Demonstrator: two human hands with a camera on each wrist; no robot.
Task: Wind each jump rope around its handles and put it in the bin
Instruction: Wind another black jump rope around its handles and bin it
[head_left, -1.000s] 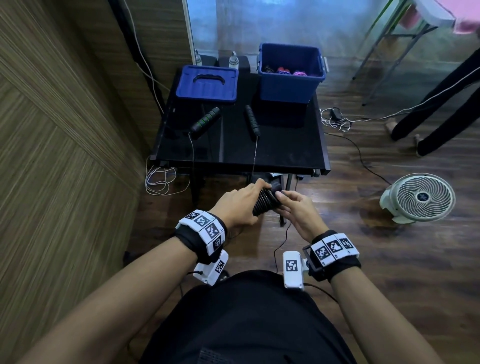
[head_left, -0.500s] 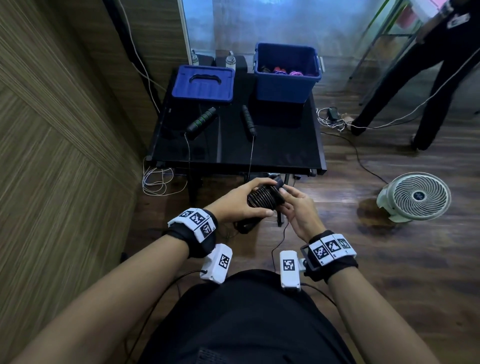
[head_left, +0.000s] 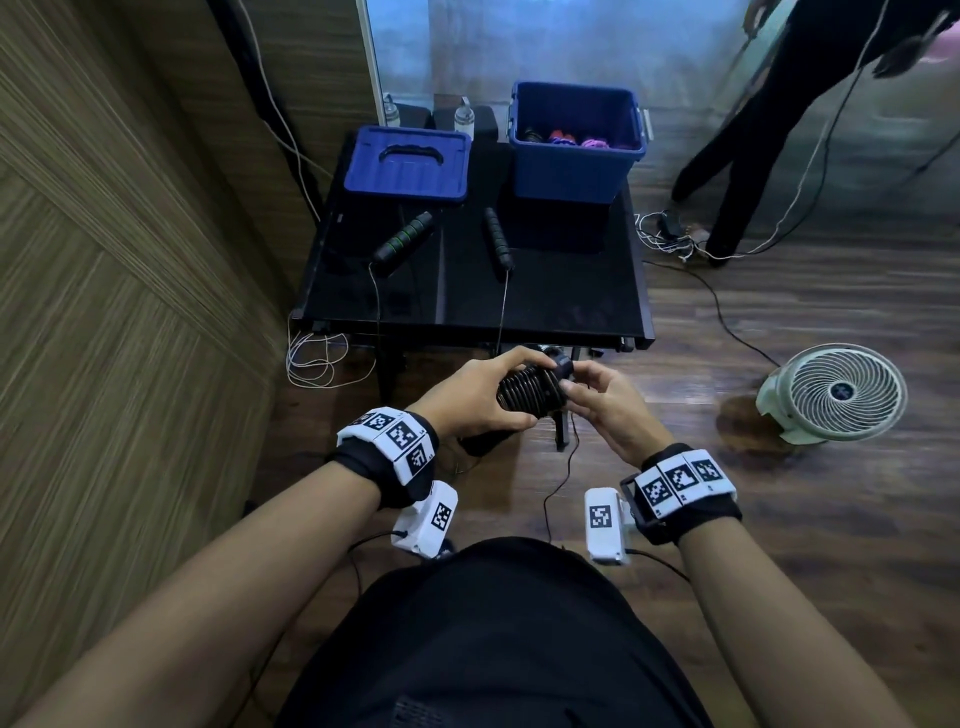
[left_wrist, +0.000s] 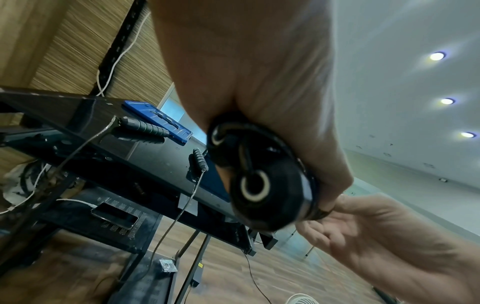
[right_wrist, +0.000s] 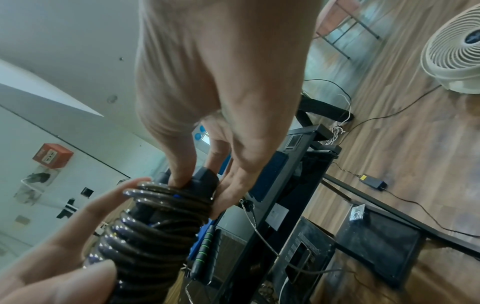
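While both forearms reach in from the lower frame corners of the head view, the hands meet at frame centre, below the near edge of the black worktop (head_left: 571, 291). Left hand (head_left: 470, 397) comes in from lower left, fingers curled round the wound jump rope (head_left: 530, 392), thumb under, fingers over the top. Right hand (head_left: 605, 402) comes in from lower right, fingers narrow, pinching the upper end of the bundle at the last coils.

Right wrist view: right fingers (right_wrist: 182, 164) press on the black handle end above the glossy dark coils (right_wrist: 155, 222); left thumb and fingertip blurred at lower left. Left wrist view: the two round handle butts (left_wrist: 255, 186) seen end-on, rope looped between them, left palm wrapped over; right hand (left_wrist: 384, 242) at lower right, touching the bundle's edge.

Head view only: blue bin (head_left: 576, 140) at the worktop's far right, upper centre of frame, with coloured items inside, too small to tell apart; blue lid (head_left: 408, 163) to its left. In front of them a second jump rope unwound, green-banded handle (head_left: 402, 241) and black handle (head_left: 496, 236) lying apart, thin cords running off the near edge. White fan (head_left: 836, 392) on the floor at right. Standing person's dark legs (head_left: 753, 140) upper right.
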